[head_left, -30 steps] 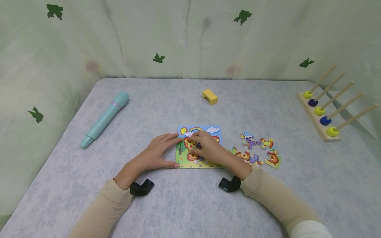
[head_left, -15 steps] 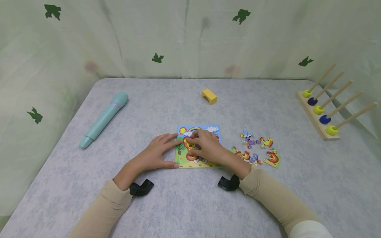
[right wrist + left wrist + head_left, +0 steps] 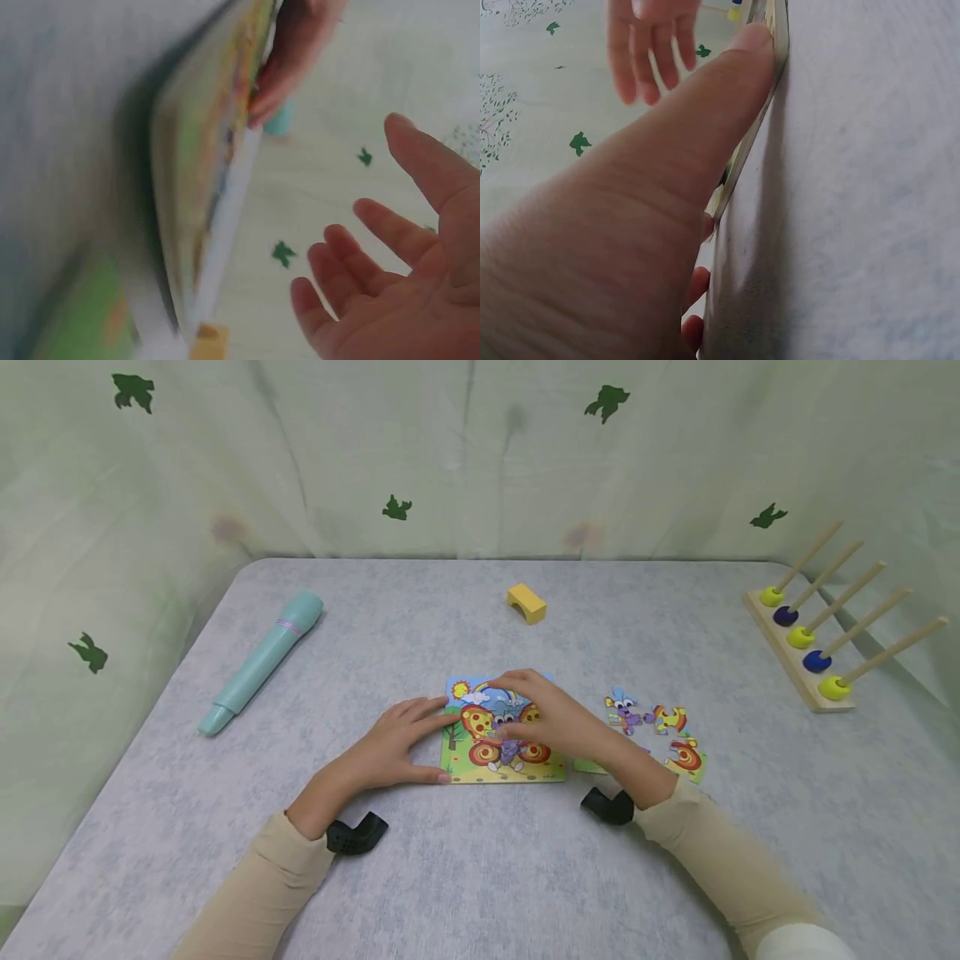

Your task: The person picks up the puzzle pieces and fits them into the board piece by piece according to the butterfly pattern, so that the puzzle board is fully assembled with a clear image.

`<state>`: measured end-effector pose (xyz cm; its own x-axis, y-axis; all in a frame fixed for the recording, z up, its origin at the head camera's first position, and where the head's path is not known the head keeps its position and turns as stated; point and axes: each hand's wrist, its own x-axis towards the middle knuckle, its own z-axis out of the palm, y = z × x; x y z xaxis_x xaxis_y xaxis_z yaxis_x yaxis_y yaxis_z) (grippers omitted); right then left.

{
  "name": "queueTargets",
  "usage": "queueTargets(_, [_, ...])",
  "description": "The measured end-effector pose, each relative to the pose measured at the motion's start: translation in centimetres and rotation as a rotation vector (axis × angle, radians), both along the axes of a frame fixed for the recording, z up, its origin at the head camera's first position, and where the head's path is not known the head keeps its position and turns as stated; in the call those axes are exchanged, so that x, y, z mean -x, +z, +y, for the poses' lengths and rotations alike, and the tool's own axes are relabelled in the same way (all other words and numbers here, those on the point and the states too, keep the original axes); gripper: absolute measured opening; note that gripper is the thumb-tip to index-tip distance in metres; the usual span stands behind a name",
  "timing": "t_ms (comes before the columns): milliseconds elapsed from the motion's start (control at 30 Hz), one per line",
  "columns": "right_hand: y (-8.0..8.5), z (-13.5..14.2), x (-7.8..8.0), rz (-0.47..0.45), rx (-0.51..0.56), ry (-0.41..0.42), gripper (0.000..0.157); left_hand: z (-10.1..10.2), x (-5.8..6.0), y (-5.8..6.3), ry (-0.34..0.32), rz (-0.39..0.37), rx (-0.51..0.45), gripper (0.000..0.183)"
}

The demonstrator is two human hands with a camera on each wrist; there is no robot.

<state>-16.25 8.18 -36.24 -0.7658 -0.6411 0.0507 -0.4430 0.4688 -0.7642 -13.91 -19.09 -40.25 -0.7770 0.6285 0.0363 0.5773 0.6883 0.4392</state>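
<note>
A square jigsaw puzzle [image 3: 474, 771] with a butterfly character, sun and rainbow lies flat on the table. My left hand [image 3: 396, 745] rests along its left edge, fingertips on the border and thumb at the near corner. Over the right part of the picture hovers my right hand [image 3: 561, 720], partly covering it. Its fingers are spread and hold nothing, as the right wrist view shows with the hand's palm [image 3: 390, 292]. Loose puzzle pieces lie to the right, among them a blue-purple one [image 3: 627, 713], a yellow-red one [image 3: 670, 720] and one with a red swirl [image 3: 685, 758]. My right forearm hides others.
Behind the puzzle sits a yellow arch block [image 3: 527, 603]. A teal toy microphone [image 3: 262, 662] lies at the left. On the right stands a wooden peg rack [image 3: 795, 652] with yellow and blue beads. Pale curtains [image 3: 480, 460] surround the table.
My right hand has lifted off the picture and shifted right, its fingers spreading and uncovering the butterfly's middle. The left hand has stayed in place at the puzzle's left edge.
</note>
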Motion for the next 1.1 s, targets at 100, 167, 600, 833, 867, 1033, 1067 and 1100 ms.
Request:
queueTargets(100, [1.0, 2.0, -0.4, 0.075, 0.067, -0.045, 0.059, 0.0, 0.0, 0.0, 0.001, -0.006, 0.004, 0.079])
queueTargets(167, [1.4, 3.5, -0.6, 0.138, 0.096, -0.08, 0.06, 0.1, 0.0, 0.0, 0.001, -0.006, 0.008, 0.08])
queueTargets(600, [0.2, 11.6, -1.2, 0.209, 0.069, -0.262, 0.064, 0.1, 0.0, 0.1, 0.009, -0.015, 0.015, 0.08])
queueTargets(833, [-1.8, 13.3, -0.4, 0.123, 0.031, -0.253, 0.064, 0.1, 0.0, 0.1, 0.013, -0.015, 0.009, 0.08])
queueTargets(867, [-1.9, 13.4, -0.3, 0.112, 0.019, -0.25, 0.064, 0.1, 0.0, 0.0, 0.014, -0.016, 0.009, 0.08])
queueTargets(1033, [-2.7, 13.8, 0.1, 0.032, -0.051, -0.253, 0.068, 0.1, 0.0, -0.1, 0.019, -0.018, 0.012, 0.081])
queueTargets(1067, [-2.9, 13.9, 0.2, 0.009, -0.066, -0.259, 0.068, 0.1, 0.0, -0.1, 0.019, -0.018, 0.013, 0.081])
queueTargets(1100, [-3.0, 13.9, 0.3, -0.012, -0.082, -0.267, 0.069, 0.1, 0.0, -0.1, 0.018, -0.018, 0.013, 0.081])
